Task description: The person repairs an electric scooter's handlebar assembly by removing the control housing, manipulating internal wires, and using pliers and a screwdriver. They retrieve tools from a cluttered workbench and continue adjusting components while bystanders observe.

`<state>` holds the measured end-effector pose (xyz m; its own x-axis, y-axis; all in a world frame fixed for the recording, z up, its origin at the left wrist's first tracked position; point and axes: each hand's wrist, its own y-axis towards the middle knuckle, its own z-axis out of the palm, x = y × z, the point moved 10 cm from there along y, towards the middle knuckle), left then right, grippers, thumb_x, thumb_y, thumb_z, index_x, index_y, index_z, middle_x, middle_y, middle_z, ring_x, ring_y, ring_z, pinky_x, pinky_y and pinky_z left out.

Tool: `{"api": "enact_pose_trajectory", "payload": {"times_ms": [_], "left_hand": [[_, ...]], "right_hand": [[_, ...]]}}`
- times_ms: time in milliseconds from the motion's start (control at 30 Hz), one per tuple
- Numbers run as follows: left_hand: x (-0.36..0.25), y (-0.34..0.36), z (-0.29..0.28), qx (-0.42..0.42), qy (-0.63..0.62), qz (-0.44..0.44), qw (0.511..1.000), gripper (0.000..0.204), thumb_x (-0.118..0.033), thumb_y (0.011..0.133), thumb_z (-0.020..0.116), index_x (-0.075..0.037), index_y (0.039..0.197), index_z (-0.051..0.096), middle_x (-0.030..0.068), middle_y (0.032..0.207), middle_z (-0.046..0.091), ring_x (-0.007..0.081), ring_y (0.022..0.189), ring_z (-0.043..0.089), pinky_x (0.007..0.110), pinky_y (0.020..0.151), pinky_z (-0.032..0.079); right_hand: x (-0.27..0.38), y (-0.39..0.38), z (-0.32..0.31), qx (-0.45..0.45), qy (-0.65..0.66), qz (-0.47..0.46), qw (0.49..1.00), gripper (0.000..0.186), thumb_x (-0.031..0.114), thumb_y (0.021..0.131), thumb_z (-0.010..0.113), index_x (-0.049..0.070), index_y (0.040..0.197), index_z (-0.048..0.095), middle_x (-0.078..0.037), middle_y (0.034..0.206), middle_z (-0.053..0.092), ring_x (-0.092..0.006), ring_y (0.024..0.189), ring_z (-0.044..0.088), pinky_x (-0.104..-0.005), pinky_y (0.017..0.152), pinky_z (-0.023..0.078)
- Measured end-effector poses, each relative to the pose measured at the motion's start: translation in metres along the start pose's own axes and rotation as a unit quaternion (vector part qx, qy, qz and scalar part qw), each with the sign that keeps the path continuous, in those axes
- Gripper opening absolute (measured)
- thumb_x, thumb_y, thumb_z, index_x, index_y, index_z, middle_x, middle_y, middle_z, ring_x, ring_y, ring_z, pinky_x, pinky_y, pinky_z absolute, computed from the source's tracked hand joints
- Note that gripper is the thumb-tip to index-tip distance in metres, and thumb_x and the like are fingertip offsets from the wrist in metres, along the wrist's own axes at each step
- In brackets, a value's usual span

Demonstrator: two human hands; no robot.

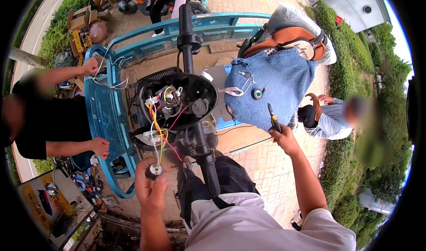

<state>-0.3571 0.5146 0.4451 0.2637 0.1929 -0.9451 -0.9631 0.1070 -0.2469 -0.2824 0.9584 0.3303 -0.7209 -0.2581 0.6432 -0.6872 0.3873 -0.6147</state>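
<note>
Between the fingers and thumb of my left hand (151,186) is a small round black-and-white wired part (155,169), probably a switch. Its white and yellow wires (159,144) run up into the open black headlight housing (174,101) on the handlebar (202,149). Inside that housing lies a tangle of coloured wires and white connectors, and a red wire (174,150) hangs loose below. My right hand (285,138) is closed round pliers (274,119) with black-and-yellow handles, their tip pointing away over the blue cloth (270,80).
A round dark-rimmed piece (257,94) and a key (245,75) lie on the cloth, in front of a brown seat (284,42). Behind the handlebar stands a blue metal cart frame (111,131). One person grips it at left (100,147); another stands right (330,118).
</note>
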Motion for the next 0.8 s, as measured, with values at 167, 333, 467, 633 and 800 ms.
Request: {"api": "enact_pose_trajectory", "payload": {"times_ms": [167, 333, 467, 633, 800], "left_hand": [[-0.001, -0.006, 0.004, -0.044, 0.019, 0.005, 0.999, 0.04, -0.019, 0.088, 0.062, 0.002, 0.118, 0.046, 0.0088, 0.095, 0.054, 0.0117, 0.071, 0.045, 0.029, 0.065, 0.039], [-0.005, -0.006, 0.001, -0.064, 0.085, -0.018, 0.994, 0.037, -0.018, 0.086, 0.064, 0.003, 0.112, 0.049, 0.0078, 0.087, 0.052, 0.0112, 0.07, 0.045, 0.028, 0.064, 0.04], [-0.005, -0.015, -0.007, -0.094, 0.056, 0.003, 0.994, 0.035, -0.015, 0.086, 0.062, 0.003, 0.113, 0.049, 0.0073, 0.084, 0.051, 0.011, 0.067, 0.044, 0.027, 0.063, 0.039], [-0.002, -0.012, 0.002, -0.076, 0.002, -0.01, 0.997, 0.035, -0.011, 0.086, 0.062, 0.003, 0.115, 0.048, 0.0054, 0.084, 0.051, 0.0093, 0.069, 0.043, 0.025, 0.062, 0.037], [-0.011, -0.007, 0.011, -0.057, -0.032, -0.018, 0.998, 0.038, -0.007, 0.084, 0.063, 0.003, 0.119, 0.049, 0.0059, 0.099, 0.056, 0.0085, 0.08, 0.048, 0.022, 0.072, 0.04]], "right_hand": [[-0.114, 0.146, -0.055, -0.212, -0.259, 0.007, 0.942, 0.043, 0.027, 0.078, 0.057, -0.012, 0.095, 0.061, -0.034, 0.095, 0.061, -0.0482, 0.104, 0.051, -0.0487, 0.098, 0.04], [-0.126, 0.186, -0.089, -0.359, -0.267, 0.063, 0.892, 0.06, 0.043, 0.079, 0.069, -0.006, 0.113, 0.062, -0.027, 0.11, 0.061, -0.0434, 0.109, 0.054, -0.0461, 0.097, 0.042], [0.045, 0.118, -0.036, -0.219, 0.084, -0.203, 0.95, 0.026, 0.022, 0.093, 0.064, -0.003, 0.096, 0.066, -0.006, 0.08, 0.062, -0.0119, 0.073, 0.056, -0.0261, 0.068, 0.045], [0.226, -0.09, 0.131, 0.215, 0.126, -0.27, 0.93, 0.013, 0.008, 0.088, 0.071, -0.004, 0.091, 0.067, -0.003, 0.078, 0.062, -0.0062, 0.068, 0.053, -0.0214, 0.059, 0.042], [0.253, -0.108, 0.205, 0.332, 0.017, -0.242, 0.912, 0.027, 0.013, 0.09, 0.07, -0.01, 0.103, 0.064, -0.007, 0.076, 0.066, -0.009, 0.066, 0.061, -0.0245, 0.059, 0.049]]}}
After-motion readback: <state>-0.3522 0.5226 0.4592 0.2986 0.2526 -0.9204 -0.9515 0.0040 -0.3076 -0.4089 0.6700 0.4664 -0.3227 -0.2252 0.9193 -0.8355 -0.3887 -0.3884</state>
